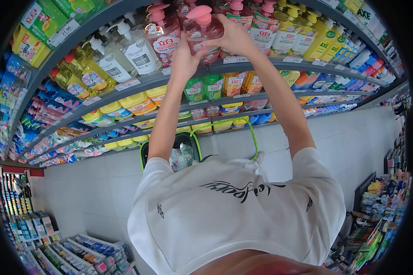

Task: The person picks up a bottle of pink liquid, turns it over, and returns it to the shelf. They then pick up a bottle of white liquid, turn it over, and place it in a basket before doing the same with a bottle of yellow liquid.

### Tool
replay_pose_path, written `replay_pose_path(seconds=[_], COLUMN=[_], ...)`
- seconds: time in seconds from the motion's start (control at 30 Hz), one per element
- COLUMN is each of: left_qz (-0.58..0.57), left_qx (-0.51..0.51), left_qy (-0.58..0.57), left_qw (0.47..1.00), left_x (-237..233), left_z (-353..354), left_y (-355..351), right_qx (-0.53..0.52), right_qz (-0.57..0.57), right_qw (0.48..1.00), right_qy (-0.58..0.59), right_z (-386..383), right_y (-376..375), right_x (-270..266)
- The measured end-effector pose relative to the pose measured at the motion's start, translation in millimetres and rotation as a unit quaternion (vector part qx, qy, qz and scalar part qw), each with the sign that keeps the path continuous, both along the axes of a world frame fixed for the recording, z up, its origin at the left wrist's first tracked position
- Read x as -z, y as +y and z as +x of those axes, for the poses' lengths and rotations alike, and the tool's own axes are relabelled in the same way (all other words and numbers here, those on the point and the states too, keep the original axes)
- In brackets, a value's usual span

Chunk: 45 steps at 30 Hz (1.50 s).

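Note:
A pink see-through pump bottle (205,32) with a pink pump head stands upright at the upper shelf's front, between my two hands. My left hand (186,58) is wrapped against its left side, thumb toward the front. Around its right side curls my right hand (231,37), with the upper fingers near the pump head and the thumb across the front. Part of the label is covered by my fingers. Directly left is another pink pump bottle (163,34); to the right are pink-topped bottles with white labels (263,33).
Clear pump bottles (140,54) and yellow bottles (320,43) share the shelf. Lower shelves hold green bottles (213,86) and yellow tubs (139,103). A black basket with green trim (198,145) is on the floor by my body, with clear packages (182,156) inside.

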<state>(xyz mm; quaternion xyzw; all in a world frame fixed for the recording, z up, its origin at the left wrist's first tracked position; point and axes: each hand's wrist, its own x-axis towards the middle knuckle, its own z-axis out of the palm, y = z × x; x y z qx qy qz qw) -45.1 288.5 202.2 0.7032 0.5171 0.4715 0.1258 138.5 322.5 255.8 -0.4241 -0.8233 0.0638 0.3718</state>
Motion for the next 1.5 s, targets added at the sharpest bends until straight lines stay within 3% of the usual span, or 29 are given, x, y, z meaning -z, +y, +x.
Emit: replay_pose_path(seconds=[0.07,0.13,0.33,0.47,0.53,0.67,0.93,1.17,1.33,1.5], left_qz=[0.015,0.057,0.087,0.085,0.142,0.15,0.19,0.142,0.083,0.097], left_qx=[-0.024,-0.036,-0.105,-0.101,-0.115,-0.109,-0.192,-0.155,-0.168,-0.185], left_qy=[0.025,-0.045,-0.067,-0.049,-0.038,-0.065,0.024,-0.029,0.03,0.057], left_qw=[0.999,0.997,0.988,0.99,0.982,0.98,0.963,0.977,0.982,0.976], left_x=[2.6,-0.4,2.1,-11.6,-11.9,5.0,-4.6,4.4,15.1,28.9], left_z=[4.8,11.5,16.6,12.3,11.4,6.3,8.6,-2.1,-6.8,-6.8], left_y=[-0.3,-7.4,-13.8,-21.8,-21.7,-2.6,-9.0,1.9,-1.0,1.4], right_qx=[-0.007,-0.008,-0.004,0.009,0.029,0.033,0.05,0.052,0.078,0.072], right_qz=[0.006,0.016,0.055,0.044,0.055,0.045,0.043,0.05,0.03,0.045], right_qw=[1.0,1.0,0.998,0.998,0.996,0.997,0.996,0.997,0.996,0.995], right_qy=[-0.001,-0.001,-0.031,-0.047,-0.069,-0.061,-0.053,-0.024,0.031,0.048], right_z=[0.2,1.7,-0.6,-5.9,-9.6,-18.0,-22.4,-28.5,-34.5,-35.2], right_y=[0.7,1.0,-2.0,-0.4,1.7,-2.1,10.2,15.5,7.8,5.3], right_x=[1.4,1.5,1.1,1.0,0.1,-6.2,-5.3,-0.3,4.1,15.5])
